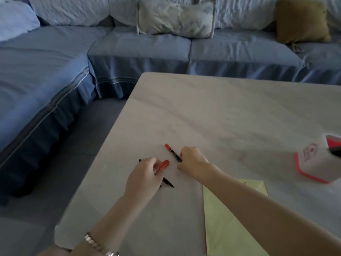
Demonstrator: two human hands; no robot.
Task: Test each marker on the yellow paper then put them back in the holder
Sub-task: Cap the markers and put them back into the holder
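Silver beaded bracelet [100, 243] circles the left wrist at the near edge of a pale, marble-patterned bench [221, 111]. Just right of it, a sheet of pale yellow paper [230, 222] lies flat on the bench, partly under the right forearm, with a small dark mark near its far edge. Beyond the paper the two hands work side by side, close but apart. The left hand [144, 175] has its fingers curled round a short red marker piece [164, 164]; whether it is a cap or a barrel end is not clear. A slim black marker [168, 183] pokes out from under that hand on both sides, and whether it is gripped or merely lying on the bench cannot be told. The right hand [192, 161] pinches a black marker with a red end [172, 152], the red end pointing away to the far left. Well off to the right stands a white holder with an orange-red rim [311, 163], red and dark shapes in its mouth. Behind the bench runs a blue corner sofa [129, 45] with a white cushion [177, 19] and a mustard cushion [300, 21].
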